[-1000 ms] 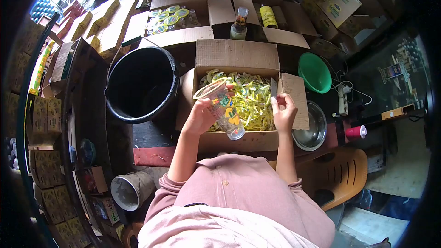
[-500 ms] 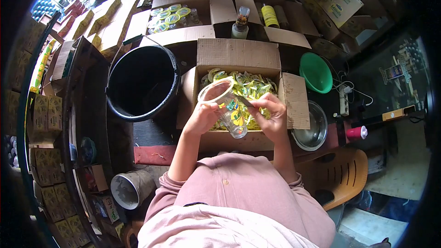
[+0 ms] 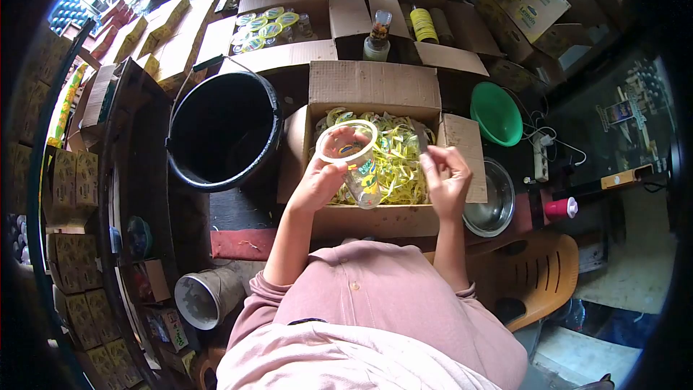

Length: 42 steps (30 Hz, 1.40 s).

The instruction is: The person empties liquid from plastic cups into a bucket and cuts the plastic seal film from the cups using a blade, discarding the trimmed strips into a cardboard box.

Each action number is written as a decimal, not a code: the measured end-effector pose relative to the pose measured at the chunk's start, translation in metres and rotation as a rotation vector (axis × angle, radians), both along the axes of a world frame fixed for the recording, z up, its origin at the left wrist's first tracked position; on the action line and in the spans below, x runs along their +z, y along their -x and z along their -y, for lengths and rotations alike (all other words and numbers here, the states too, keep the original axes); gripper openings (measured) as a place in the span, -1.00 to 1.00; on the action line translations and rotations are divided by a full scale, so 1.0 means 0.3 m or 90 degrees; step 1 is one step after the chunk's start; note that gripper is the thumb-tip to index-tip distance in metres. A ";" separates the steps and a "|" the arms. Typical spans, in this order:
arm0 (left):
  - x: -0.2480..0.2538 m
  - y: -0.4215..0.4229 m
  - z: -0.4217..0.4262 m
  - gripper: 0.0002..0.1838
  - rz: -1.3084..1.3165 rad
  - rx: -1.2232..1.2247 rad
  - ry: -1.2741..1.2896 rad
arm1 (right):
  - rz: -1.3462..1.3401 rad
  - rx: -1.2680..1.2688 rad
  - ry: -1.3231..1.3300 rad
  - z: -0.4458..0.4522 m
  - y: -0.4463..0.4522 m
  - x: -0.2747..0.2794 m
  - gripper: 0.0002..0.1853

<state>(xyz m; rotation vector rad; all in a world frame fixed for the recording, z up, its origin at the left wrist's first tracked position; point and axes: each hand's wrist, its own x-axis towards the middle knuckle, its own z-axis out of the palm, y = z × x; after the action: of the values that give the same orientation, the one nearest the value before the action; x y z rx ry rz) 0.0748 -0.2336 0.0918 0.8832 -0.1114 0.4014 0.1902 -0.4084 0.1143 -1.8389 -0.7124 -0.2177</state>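
My left hand (image 3: 323, 184) is closed around a clear printed plastic cup (image 3: 361, 177), its open rim tilted up toward me. In my right hand (image 3: 449, 177) is a thin dark knife blade (image 3: 421, 137), pointing away from me; its handle is hidden by my fingers. The blade and the cup are apart. Below both hands stands an open cardboard box (image 3: 375, 85) filled with yellow-green printed plastic strips (image 3: 401, 173).
A black bucket (image 3: 177, 146) stands left of the box. A green bowl (image 3: 496, 112), a clear basin (image 3: 505, 220) and a power strip (image 3: 540, 159) are at the right. Behind lies a carton of lidded cups (image 3: 271, 25). An orange chair (image 3: 538, 282) is at lower right.
My right hand has moved right, away from the cup, and the blade has left the cup's rim and swung more upright. The cup has shifted slightly and stands more upright.
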 end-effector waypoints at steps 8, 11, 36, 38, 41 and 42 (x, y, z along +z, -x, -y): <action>0.044 -0.003 -0.006 -0.25 -0.026 0.075 -0.293 | 0.106 -0.322 0.340 0.250 -0.192 -0.358 -0.87; 0.050 -0.003 -0.001 -0.22 -0.030 0.120 -0.376 | 0.117 -0.324 0.367 0.264 -0.177 -0.397 -0.88; -0.001 0.008 0.004 -0.05 -0.024 0.169 -0.231 | -0.704 0.377 -0.393 -0.125 -0.012 -0.135 -0.57; 0.002 0.044 -0.037 0.00 -0.078 0.228 -0.309 | -0.670 0.350 -0.378 -0.167 -0.029 -0.105 -0.59; 0.003 0.139 -0.107 -0.11 -0.131 0.449 -0.334 | -0.533 0.307 -0.301 -0.301 -0.060 -0.084 -0.59; -0.004 0.167 -0.127 -0.15 -0.101 0.528 -0.302 | -0.431 0.329 -0.264 -0.360 -0.054 -0.065 -0.58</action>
<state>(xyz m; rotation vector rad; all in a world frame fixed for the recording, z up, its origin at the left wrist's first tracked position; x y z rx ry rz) 0.0247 -0.1956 0.0904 1.4141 0.3354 1.1032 0.2064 -0.3005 0.0946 -1.1672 -0.5744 0.5381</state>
